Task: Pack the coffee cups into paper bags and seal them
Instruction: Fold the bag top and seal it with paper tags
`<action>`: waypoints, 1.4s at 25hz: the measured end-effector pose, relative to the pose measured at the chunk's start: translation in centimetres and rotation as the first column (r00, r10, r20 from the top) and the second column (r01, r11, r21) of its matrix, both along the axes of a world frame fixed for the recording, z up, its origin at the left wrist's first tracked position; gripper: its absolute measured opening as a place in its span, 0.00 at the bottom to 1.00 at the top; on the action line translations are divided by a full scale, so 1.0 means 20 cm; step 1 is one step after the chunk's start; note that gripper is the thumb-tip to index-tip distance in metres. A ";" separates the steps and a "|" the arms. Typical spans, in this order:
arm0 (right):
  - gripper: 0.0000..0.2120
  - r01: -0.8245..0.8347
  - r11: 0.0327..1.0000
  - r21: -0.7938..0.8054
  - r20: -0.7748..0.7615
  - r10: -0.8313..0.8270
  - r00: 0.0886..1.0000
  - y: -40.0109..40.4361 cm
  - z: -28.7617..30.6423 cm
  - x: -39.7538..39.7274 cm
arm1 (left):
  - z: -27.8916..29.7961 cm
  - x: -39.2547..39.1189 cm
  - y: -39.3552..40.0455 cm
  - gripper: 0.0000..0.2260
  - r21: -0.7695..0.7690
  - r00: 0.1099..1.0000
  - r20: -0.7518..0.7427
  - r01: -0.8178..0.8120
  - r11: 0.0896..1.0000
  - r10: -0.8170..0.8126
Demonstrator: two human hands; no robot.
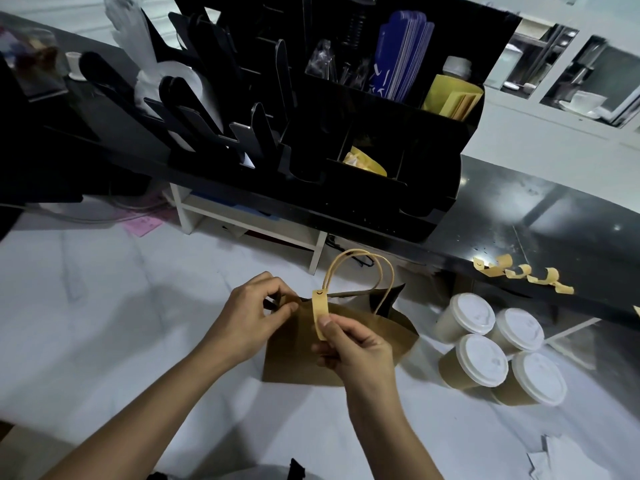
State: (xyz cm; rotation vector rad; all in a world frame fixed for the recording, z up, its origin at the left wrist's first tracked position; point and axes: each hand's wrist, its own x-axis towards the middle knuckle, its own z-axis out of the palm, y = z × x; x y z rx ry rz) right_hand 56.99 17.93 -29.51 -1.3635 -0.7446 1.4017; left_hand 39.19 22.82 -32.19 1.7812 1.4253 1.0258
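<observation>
Only a small curved mark shows on the sticker (320,316) the hands hold.

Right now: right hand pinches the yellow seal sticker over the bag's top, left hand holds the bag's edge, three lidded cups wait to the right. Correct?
Not quite: the head view shows four lidded cups, not three. The rest stands: the right hand pinches the yellow seal sticker over the paper bag, and the left hand holds its edge.
</observation>
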 end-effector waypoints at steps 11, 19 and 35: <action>0.03 0.019 1.000 0.020 0.031 -0.020 0.999 0.02 0.01 -0.14 | 0.00 -0.01 0.01 0.09 0.027 0.999 0.043 -0.003 1.000 0.002; 0.04 0.091 0.994 -0.068 0.014 -0.090 0.996 0.04 -0.01 -0.18 | 0.00 -0.02 0.00 0.11 0.007 0.995 0.082 -0.051 0.999 0.050; 0.02 0.123 0.986 -0.116 0.003 -0.124 0.992 0.08 -0.03 -0.19 | 0.01 -0.04 0.01 0.16 0.084 0.993 -0.072 0.096 0.992 -0.090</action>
